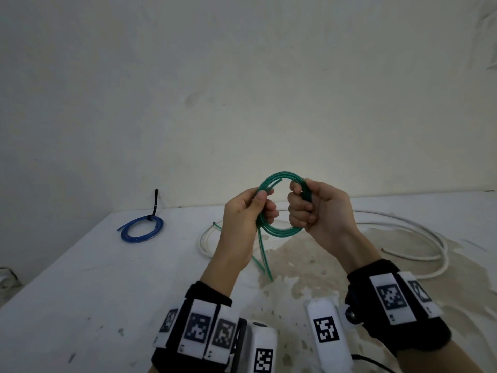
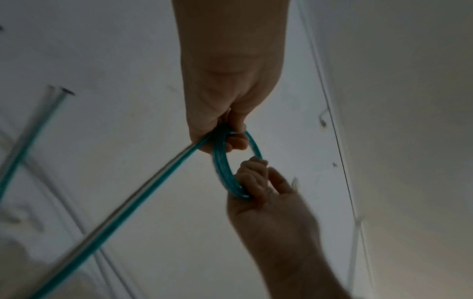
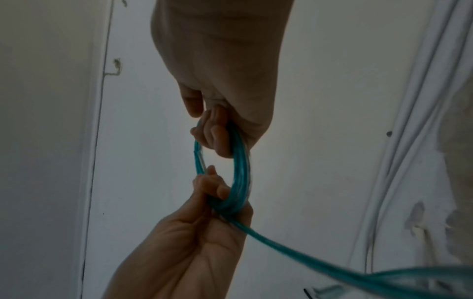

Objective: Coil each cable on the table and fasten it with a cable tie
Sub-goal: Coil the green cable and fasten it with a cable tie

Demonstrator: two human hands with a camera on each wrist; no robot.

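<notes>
A green cable [image 1: 279, 232] is wound into a small coil and held up above the table between both hands. My left hand [image 1: 265, 203] grips the coil's left side, thumb on top. My right hand [image 1: 300, 200] is curled round its right side. Two loose green tails [image 1: 265, 261] hang from the left hand down to the table. In the left wrist view the coil [image 2: 220, 161] runs from the left hand [image 2: 230, 129] to the right hand [image 2: 256, 182]. In the right wrist view the coil [image 3: 240, 172] joins the right hand [image 3: 217, 131] and the left hand [image 3: 212, 194].
A blue coil [image 1: 142, 229] bound by a black cable tie [image 1: 153, 208] lies at the table's far left. A long loose white cable [image 1: 419, 232] sprawls over the right side and behind the hands. The table [image 1: 94, 278] is white and stained; a wall rises close behind it.
</notes>
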